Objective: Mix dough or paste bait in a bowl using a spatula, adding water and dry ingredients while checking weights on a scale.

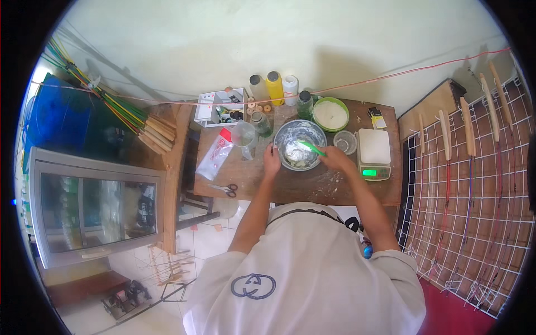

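Observation:
A round metal bowl with white, paste-like residue on its inner wall stands on the wooden table. My left hand holds the bowl's left rim. In my right hand is a green plastic spatula or spoon, its far end inside the bowl. Behind the bowl, to the right, a green bowl holds white powder. A small clear bowl and a kitchen scale with a lit display are right of my right hand. Left of the metal bowl are a clear measuring jug and a glass jar.
Scissors and a plastic packet lie at the table's left. A white divided box, a yellow bottle and other bottles line the back. A red cord crosses above. A white wire rack stands at the right.

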Motion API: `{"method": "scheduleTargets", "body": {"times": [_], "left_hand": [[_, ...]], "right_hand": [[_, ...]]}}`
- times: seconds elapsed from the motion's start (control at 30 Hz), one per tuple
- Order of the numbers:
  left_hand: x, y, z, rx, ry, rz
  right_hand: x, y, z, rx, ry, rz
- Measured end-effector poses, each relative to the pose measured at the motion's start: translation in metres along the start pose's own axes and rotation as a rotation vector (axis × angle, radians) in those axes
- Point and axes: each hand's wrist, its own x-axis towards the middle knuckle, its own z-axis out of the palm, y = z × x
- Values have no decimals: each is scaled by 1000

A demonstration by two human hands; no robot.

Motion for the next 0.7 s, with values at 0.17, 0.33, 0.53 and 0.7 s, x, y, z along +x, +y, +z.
{"method": "scheduleTargets", "body": {"times": [0.17,0.33,0.53,0.7], "left_hand": [[2,18,5,-17,-75,60],[10,19,-12,173,-3,226],[-5,67,-13,58,-208,121],[-5,56,-21,23,-150,177]], "right_hand": [[18,5,23,-177,93,29],[14,-21,12,-208,-128,54],[25,-23,37,-135,155,307],[18,-51,50,-227,-37,130]]}}
